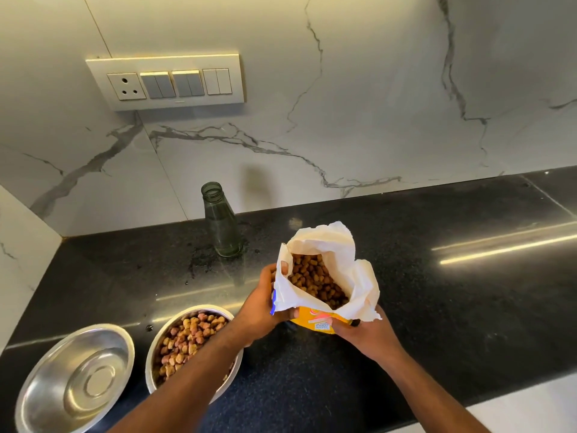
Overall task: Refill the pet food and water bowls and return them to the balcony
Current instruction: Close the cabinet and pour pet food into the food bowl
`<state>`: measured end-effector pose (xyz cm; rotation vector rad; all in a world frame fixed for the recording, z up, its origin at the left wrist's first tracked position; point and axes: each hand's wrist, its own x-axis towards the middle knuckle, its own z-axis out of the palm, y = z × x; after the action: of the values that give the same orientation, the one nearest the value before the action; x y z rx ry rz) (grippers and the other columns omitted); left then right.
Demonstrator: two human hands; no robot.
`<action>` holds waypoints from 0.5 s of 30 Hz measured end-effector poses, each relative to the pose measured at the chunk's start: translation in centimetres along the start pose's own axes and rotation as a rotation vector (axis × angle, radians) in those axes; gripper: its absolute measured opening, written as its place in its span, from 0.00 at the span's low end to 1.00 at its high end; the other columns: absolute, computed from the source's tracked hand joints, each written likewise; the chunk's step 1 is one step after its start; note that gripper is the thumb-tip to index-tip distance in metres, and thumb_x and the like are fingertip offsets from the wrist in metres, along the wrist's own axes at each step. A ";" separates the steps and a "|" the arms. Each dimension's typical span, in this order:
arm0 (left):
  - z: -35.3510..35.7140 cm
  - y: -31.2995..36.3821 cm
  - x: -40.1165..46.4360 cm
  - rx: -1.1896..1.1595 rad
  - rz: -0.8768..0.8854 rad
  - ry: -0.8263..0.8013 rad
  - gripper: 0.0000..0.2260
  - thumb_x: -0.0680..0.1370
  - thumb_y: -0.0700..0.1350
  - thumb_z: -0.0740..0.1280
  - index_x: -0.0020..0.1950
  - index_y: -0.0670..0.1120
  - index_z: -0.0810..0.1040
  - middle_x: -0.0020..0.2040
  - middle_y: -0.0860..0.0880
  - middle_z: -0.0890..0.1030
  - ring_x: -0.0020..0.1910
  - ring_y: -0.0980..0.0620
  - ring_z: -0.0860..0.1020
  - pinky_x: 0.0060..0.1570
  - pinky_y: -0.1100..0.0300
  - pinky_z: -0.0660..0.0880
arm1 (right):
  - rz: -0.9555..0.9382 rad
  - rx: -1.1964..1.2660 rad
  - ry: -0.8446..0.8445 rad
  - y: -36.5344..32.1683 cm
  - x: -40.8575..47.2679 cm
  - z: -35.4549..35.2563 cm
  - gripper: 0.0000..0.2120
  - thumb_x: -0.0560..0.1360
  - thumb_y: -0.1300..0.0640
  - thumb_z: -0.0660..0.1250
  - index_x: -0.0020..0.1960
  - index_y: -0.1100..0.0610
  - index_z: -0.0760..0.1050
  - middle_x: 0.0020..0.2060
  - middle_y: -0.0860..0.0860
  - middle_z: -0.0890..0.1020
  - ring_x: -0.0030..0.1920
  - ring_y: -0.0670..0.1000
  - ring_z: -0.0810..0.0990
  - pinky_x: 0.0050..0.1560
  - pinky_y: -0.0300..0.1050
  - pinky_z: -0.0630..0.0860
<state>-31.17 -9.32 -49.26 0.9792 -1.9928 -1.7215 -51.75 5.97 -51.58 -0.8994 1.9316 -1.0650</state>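
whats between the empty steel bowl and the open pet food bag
The steel bowl filled with kibble sits between the empty steel bowl and the open pet food bag, in the head view.

One head-worn view looks steeply down, close over the black counter [437,292] toward the marble wall [343,104].

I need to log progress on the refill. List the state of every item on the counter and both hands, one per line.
Yellow pet food bag: open, upright, kibble inside, held by both hands.
Steel bowl of kibble: filled, on the black counter.
Empty steel bowl: no food in it; water cannot be told.
Clear glass bottle: uncapped, upright.
Left hand: gripping the bag's rim.
Right hand: gripping the bag's lower side.
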 end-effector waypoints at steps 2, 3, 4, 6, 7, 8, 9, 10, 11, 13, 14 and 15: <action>-0.2 0.0 -0.3 -0.007 -0.014 0.024 0.37 0.71 0.44 0.80 0.69 0.59 0.60 0.66 0.62 0.71 0.60 0.70 0.76 0.50 0.71 0.78 | -0.037 0.027 0.007 -0.2 -0.7 -0.4 0.34 0.67 0.54 0.83 0.66 0.40 0.70 0.55 0.36 0.79 0.55 0.32 0.79 0.43 0.22 0.74; -0.4 0.2 -0.5 -0.012 -0.021 0.038 0.37 0.71 0.44 0.80 0.69 0.60 0.60 0.66 0.63 0.71 0.60 0.66 0.76 0.50 0.71 0.78 | -0.066 0.031 0.009 -0.4 -1.0 -0.6 0.36 0.66 0.54 0.84 0.67 0.39 0.69 0.57 0.37 0.79 0.57 0.29 0.77 0.45 0.21 0.73; -0.5 0.3 -0.8 -0.018 -0.027 0.049 0.37 0.70 0.44 0.80 0.69 0.61 0.60 0.66 0.63 0.71 0.62 0.63 0.76 0.52 0.70 0.78 | -0.087 0.045 0.016 -0.7 -1.4 -0.8 0.39 0.64 0.52 0.85 0.68 0.39 0.68 0.59 0.37 0.79 0.58 0.27 0.76 0.46 0.21 0.73; -0.7 0.5 -1.3 -0.014 -0.037 0.078 0.40 0.69 0.44 0.81 0.71 0.60 0.60 0.70 0.59 0.71 0.67 0.56 0.73 0.61 0.63 0.78 | -0.117 0.094 0.040 -1.1 -1.9 -1.2 0.42 0.60 0.47 0.85 0.68 0.38 0.66 0.60 0.36 0.78 0.58 0.27 0.75 0.47 0.21 0.73; -0.7 0.7 -1.5 -0.010 -0.045 0.103 0.42 0.69 0.44 0.81 0.74 0.58 0.59 0.73 0.55 0.70 0.71 0.52 0.71 0.67 0.55 0.76 | -0.127 0.108 0.042 -1.2 -2.2 -1.3 0.44 0.59 0.44 0.84 0.69 0.38 0.66 0.60 0.35 0.78 0.58 0.26 0.75 0.47 0.22 0.73; -0.8 0.9 -1.9 -0.009 -0.062 0.131 0.44 0.69 0.44 0.81 0.77 0.55 0.58 0.76 0.52 0.68 0.75 0.49 0.68 0.72 0.47 0.72 | -0.131 0.113 0.037 -1.2 -2.4 -1.5 0.46 0.58 0.41 0.83 0.71 0.37 0.64 0.60 0.34 0.77 0.57 0.25 0.74 0.47 0.24 0.74; -0.9 1.1 -2.3 -0.012 -0.081 0.156 0.46 0.68 0.43 0.82 0.78 0.54 0.57 0.78 0.49 0.66 0.77 0.47 0.65 0.74 0.44 0.69 | -0.136 0.112 0.028 -1.2 -2.6 -1.6 0.47 0.59 0.40 0.83 0.71 0.35 0.63 0.60 0.32 0.76 0.57 0.25 0.73 0.48 0.26 0.73; -0.9 1.3 -2.7 -0.022 -0.100 0.178 0.47 0.68 0.42 0.82 0.78 0.54 0.56 0.79 0.48 0.64 0.78 0.46 0.63 0.75 0.42 0.67 | -0.146 0.109 0.020 -1.0 -2.8 -1.7 0.46 0.59 0.39 0.84 0.70 0.32 0.63 0.59 0.30 0.76 0.57 0.24 0.73 0.50 0.29 0.71; -0.9 1.5 -3.2 -0.034 -0.116 0.206 0.47 0.69 0.40 0.81 0.78 0.55 0.56 0.80 0.48 0.63 0.79 0.45 0.62 0.75 0.42 0.66 | -0.156 0.107 0.011 -0.8 -3.1 -1.8 0.45 0.60 0.38 0.84 0.69 0.29 0.62 0.59 0.28 0.75 0.59 0.25 0.73 0.55 0.32 0.71; -0.8 1.9 -4.3 -0.054 -0.137 0.257 0.46 0.70 0.38 0.80 0.78 0.56 0.57 0.80 0.48 0.62 0.80 0.45 0.61 0.77 0.42 0.63 | -0.154 0.125 -0.003 -0.2 -3.9 -1.6 0.48 0.58 0.35 0.83 0.71 0.29 0.62 0.64 0.29 0.72 0.66 0.35 0.71 0.67 0.46 0.72; -0.8 2.0 -4.9 -0.058 -0.143 0.278 0.46 0.70 0.37 0.80 0.78 0.56 0.57 0.80 0.48 0.62 0.80 0.46 0.60 0.77 0.42 0.62 | -0.129 0.128 0.003 0.2 -4.4 -1.3 0.51 0.57 0.34 0.82 0.75 0.33 0.61 0.68 0.33 0.70 0.70 0.43 0.69 0.71 0.53 0.70; -0.9 1.9 -5.3 -0.062 -0.146 0.295 0.45 0.70 0.36 0.80 0.78 0.57 0.57 0.80 0.48 0.63 0.80 0.46 0.60 0.77 0.42 0.62 | -0.098 0.119 0.013 0.6 -4.9 -1.0 0.53 0.57 0.34 0.82 0.76 0.37 0.61 0.71 0.38 0.69 0.72 0.49 0.69 0.72 0.57 0.70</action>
<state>-27.39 -6.26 -46.26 1.3007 -1.7084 -1.5911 -50.38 10.71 -50.47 -0.9298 1.8292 -1.2319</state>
